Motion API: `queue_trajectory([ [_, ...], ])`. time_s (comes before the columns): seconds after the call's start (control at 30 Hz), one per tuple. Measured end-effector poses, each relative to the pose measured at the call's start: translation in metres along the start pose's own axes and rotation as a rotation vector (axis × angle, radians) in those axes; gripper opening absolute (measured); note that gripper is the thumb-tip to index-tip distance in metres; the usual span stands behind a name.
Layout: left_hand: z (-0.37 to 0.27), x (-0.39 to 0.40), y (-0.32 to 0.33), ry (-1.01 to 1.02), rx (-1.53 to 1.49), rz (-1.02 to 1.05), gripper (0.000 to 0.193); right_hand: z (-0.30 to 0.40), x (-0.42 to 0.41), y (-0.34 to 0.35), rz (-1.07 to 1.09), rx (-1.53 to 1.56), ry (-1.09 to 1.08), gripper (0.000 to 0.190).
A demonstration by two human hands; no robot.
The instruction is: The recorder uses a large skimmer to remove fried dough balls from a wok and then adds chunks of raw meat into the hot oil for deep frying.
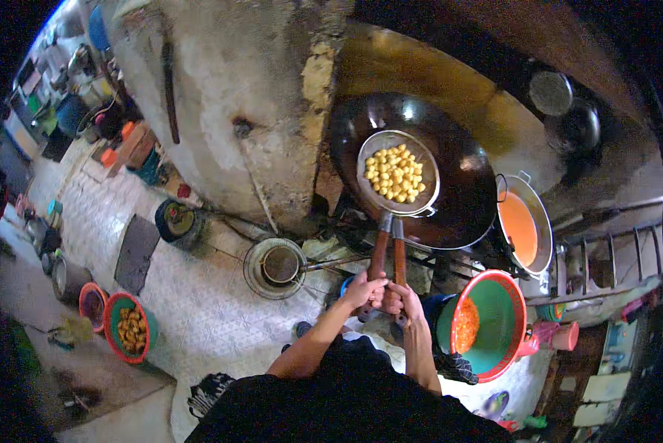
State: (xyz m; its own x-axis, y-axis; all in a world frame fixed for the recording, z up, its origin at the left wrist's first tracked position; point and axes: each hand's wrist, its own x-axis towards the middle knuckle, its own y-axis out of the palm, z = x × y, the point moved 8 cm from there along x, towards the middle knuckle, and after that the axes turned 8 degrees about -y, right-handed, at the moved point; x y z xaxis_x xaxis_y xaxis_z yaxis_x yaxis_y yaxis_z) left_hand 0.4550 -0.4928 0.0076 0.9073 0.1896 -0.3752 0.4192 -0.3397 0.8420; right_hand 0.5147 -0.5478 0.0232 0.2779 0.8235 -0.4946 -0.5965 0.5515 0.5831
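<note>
Both my hands grip wooden handles side by side. My left hand is closed on the left wooden handle, and my right hand on the right one. The handles run up to a round wire-mesh strainer over a large dark wok. A heap of small round yellow balls lies in the strainer. Whether the second handle belongs to another utensil beneath is hidden.
Right of the wok stands a metal pan of orange liquid. Nearer is a green basin with a red rim, holding an orange mass. A concrete wall rises left of the wok. A pot with a strainer sits left of my hands.
</note>
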Motion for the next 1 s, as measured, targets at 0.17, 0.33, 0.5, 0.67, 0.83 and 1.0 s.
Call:
queue_trajectory([
  [0.17, 0.034, -0.038, 0.053, 0.2, -0.043, -0.214, 0.036, 0.022, -0.065, 0.0, -0.074, -0.265, 0.067, 0.009],
  [0.33, 0.081, -0.055, 0.079, 0.361, -0.189, -0.349, 0.033, 0.022, -0.098, -0.025, 0.003, -0.385, 0.264, 0.028],
  [0.5, 0.112, -0.05, 0.042, 0.421, -0.388, -0.546, 0.032, -0.009, -0.071, -0.036, 0.063, -0.593, 0.52, 0.028],
  [0.67, 0.124, -0.009, -0.082, 0.293, -0.564, -0.823, 0.021, -0.104, 0.043, -0.084, 0.251, -0.638, 0.772, 0.015],
  [0.83, 0.209, 0.099, -0.31, 0.33, -0.657, -0.754, 0.039, -0.267, 0.219, -0.211, 0.614, -0.981, 0.793, 0.023],
  [1.0, 0.184, 0.174, -0.42, 0.389, -0.514, -0.935, 0.031, -0.344, 0.36, -0.346, 0.493, -1.159, 0.775, 0.026],
])
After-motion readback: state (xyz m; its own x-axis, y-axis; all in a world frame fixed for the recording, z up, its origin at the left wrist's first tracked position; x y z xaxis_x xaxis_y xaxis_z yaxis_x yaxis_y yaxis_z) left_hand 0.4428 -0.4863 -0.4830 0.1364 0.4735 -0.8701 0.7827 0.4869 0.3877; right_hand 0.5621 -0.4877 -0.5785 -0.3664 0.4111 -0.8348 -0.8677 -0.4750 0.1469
